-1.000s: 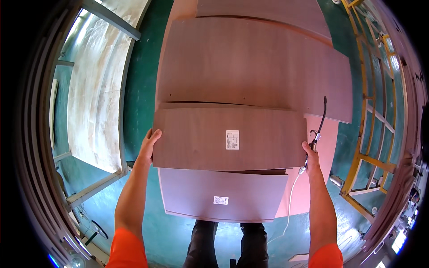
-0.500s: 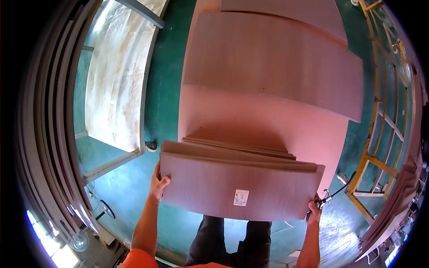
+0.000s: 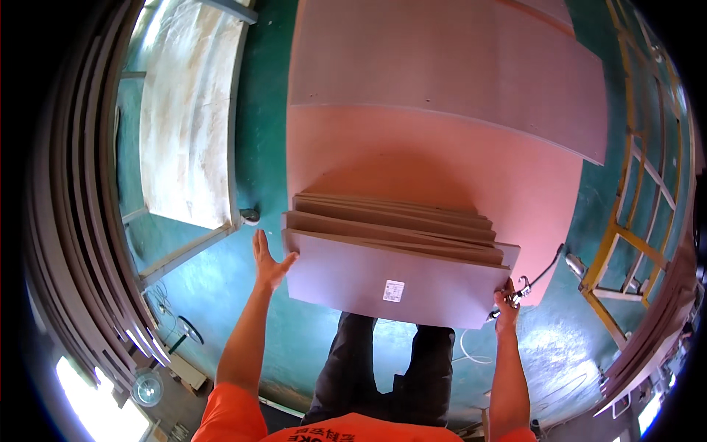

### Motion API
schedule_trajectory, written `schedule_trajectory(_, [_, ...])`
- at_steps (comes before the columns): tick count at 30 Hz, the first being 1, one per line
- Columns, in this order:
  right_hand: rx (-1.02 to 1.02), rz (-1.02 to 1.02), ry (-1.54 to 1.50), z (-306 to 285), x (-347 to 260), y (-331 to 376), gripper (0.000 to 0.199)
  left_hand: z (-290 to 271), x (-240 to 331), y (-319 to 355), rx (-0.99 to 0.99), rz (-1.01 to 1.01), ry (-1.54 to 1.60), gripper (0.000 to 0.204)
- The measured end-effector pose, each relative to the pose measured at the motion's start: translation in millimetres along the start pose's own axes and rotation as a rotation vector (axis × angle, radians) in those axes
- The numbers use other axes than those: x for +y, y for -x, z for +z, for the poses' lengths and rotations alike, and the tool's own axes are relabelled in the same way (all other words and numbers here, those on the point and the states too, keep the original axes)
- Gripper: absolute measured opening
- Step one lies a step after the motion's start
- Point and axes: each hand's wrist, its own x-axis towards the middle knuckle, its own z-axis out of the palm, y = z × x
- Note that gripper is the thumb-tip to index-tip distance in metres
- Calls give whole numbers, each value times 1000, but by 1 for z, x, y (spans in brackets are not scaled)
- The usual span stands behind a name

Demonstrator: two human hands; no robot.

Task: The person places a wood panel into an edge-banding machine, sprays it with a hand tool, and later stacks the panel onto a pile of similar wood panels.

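Note:
Several brown wood-grain panels (image 3: pixel 398 276) stand on edge in a row in front of me, leaning and slightly fanned apart. On the face of the nearest panel is a small white label (image 3: pixel 393 291). My left hand (image 3: pixel 269 268) is open at the panels' left end, fingers spread, its thumb close to the nearest panel's edge. My right hand (image 3: pixel 506 309) is closed around a silver tool (image 3: pixel 519 295) that looks like an air gun. It is close against the panels' right end; whether it also grips a panel is hidden.
Under the panels is a salmon-coloured board (image 3: pixel 434 147), with larger brown panels (image 3: pixel 442 66) lying flat farther off. To the left are a stained pale tabletop (image 3: pixel 188 110) and tall stacked boards (image 3: pixel 81 184). A yellow metal frame (image 3: pixel 615 250) stands at right.
My left hand has let go of the panels' left end and spread its fingers. The panels have come nearer the ones behind and fanned apart. My right hand stays at their right end.

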Motion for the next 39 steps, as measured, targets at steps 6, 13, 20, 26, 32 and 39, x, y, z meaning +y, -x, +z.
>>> schedule_trajectory(6, [143,-2,190,11,-11,4,41,29,157,-39,-345,731,-377,87])
schedule_trajectory(13, [162,-145,185,-31,8,97,21,146,226,-55,-695,477,-109,68])
schedule_trajectory(20, [1031,-1,-510,-201,-6,282,32,161,247,-23,-601,587,-354,62])
schedule_trajectory(26, [838,-355,-581,-300,-108,301,42,144,263,-18,-704,512,-357,59])
schedule_trajectory(32, [787,-309,-590,-253,-199,249,47,155,260,-17,-673,602,-307,62])
schedule_trajectory(39, [875,-371,-638,-262,-192,231,26,165,241,-18,-637,618,-372,68])
